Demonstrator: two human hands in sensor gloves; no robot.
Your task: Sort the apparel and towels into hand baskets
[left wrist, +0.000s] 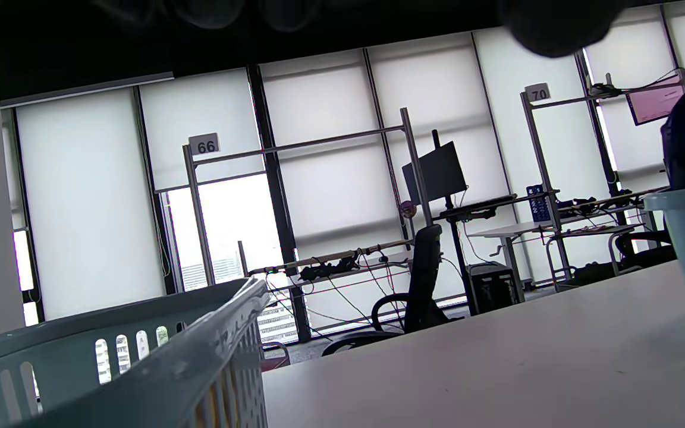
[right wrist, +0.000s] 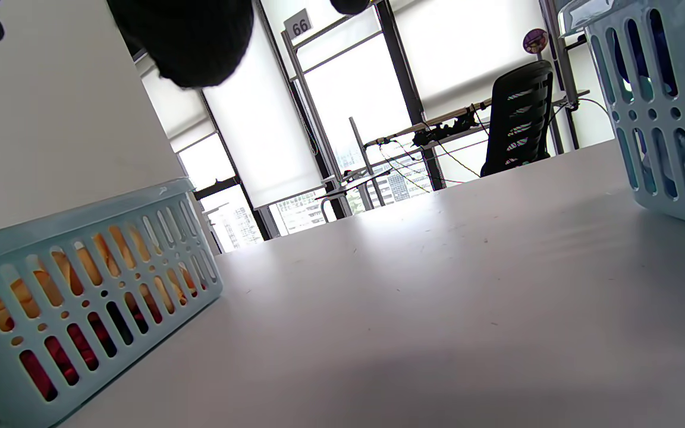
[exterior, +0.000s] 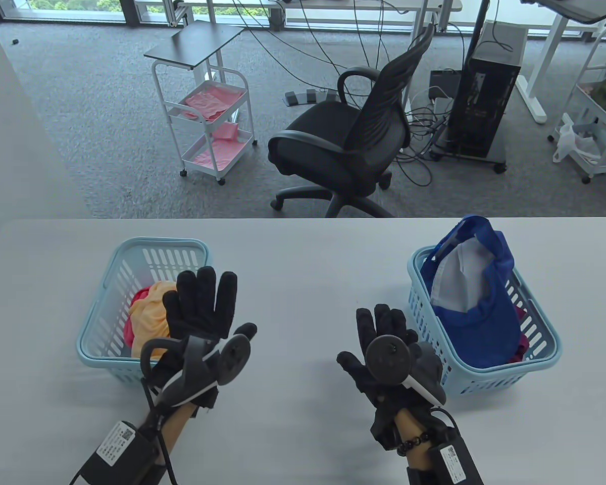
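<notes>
A light blue basket [exterior: 112, 283] stands on the table's left and holds an orange towel [exterior: 149, 310] over a red cloth [exterior: 130, 331]. A second light blue basket [exterior: 545, 328] on the right holds a blue and white cap [exterior: 477, 303] over a red item [exterior: 519, 352]. My left hand [exterior: 204, 308] is open and empty, fingers spread, over the left basket's right rim. My right hand [exterior: 379, 336] is open and empty over the bare table, just left of the right basket. The left basket also shows in the left wrist view [left wrist: 158, 368] and in the right wrist view [right wrist: 81, 285].
The white table [exterior: 303, 273] runs between the two baskets. Beyond its far edge stand a black office chair [exterior: 353, 136], a white cart [exterior: 207, 111] with pink cloths, and a black computer tower [exterior: 485, 101] on the carpet.
</notes>
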